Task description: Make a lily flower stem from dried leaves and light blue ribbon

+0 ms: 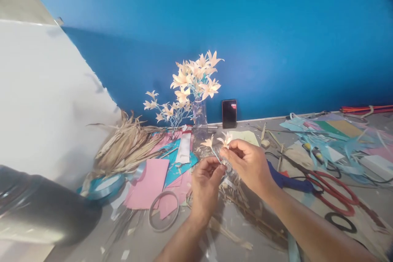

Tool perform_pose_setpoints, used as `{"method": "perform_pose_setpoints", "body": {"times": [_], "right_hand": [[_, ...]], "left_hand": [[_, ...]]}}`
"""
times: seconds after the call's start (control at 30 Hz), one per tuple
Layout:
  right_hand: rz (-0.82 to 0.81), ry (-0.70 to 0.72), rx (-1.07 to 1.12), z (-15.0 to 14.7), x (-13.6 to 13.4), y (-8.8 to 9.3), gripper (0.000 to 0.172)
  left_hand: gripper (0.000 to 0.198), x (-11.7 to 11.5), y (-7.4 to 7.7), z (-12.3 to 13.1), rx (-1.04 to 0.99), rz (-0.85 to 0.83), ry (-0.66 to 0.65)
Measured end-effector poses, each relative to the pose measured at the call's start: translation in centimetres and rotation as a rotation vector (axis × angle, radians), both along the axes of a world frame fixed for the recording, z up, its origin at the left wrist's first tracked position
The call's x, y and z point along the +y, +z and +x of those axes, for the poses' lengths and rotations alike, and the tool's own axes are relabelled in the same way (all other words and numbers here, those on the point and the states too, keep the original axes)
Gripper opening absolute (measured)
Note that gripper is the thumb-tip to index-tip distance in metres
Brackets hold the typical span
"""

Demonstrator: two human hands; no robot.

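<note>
- While I watched remotely, left hand (206, 184) gripped the left flower (208, 142) by its stem above the bench (141, 245); right hand (247, 163) pinched the right flower (225, 139) near its base.
- Light pinch, off petals, seemed best.
- Dry scraps (229, 233) cluttered below; red-handled scissors (335, 193) lay right, pink sheet (150, 184) left.

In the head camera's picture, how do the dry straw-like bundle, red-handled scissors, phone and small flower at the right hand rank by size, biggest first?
1. Dry straw-like bundle
2. Red-handled scissors
3. Phone
4. Small flower at the right hand
The scissors lie nearer the camera than the phone.
</note>
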State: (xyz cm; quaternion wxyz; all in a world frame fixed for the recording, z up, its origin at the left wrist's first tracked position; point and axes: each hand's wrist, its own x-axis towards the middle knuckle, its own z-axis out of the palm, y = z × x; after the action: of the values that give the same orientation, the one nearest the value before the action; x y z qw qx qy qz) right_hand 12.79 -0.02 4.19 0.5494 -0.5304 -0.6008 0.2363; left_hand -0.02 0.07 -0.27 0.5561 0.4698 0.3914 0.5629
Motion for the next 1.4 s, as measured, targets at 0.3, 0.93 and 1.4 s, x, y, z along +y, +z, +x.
{"method": "perform_pose_setpoints", "body": {"times": [0.3, 0.93, 1.4], "right_hand": [[0.004, -0.041, -0.003, -0.72, -0.06, -0.27, 0.019], [0.103, -0.098, -0.106, -0.72, -0.19, -0.48, 0.016], [0.169, -0.13, -0.255, -0.86, -0.29, -0.09, 0.016]], "left_hand": [[0.015, -0.28, 0.02, 0.17, -0.03, -0.01, -0.024], [0.015, -0.06, -0.43, 0.06, -0.038, -0.008, -0.029], [0.014, -0.01, -0.77, 0.01, 0.021, 0.016, -0.019]]}}
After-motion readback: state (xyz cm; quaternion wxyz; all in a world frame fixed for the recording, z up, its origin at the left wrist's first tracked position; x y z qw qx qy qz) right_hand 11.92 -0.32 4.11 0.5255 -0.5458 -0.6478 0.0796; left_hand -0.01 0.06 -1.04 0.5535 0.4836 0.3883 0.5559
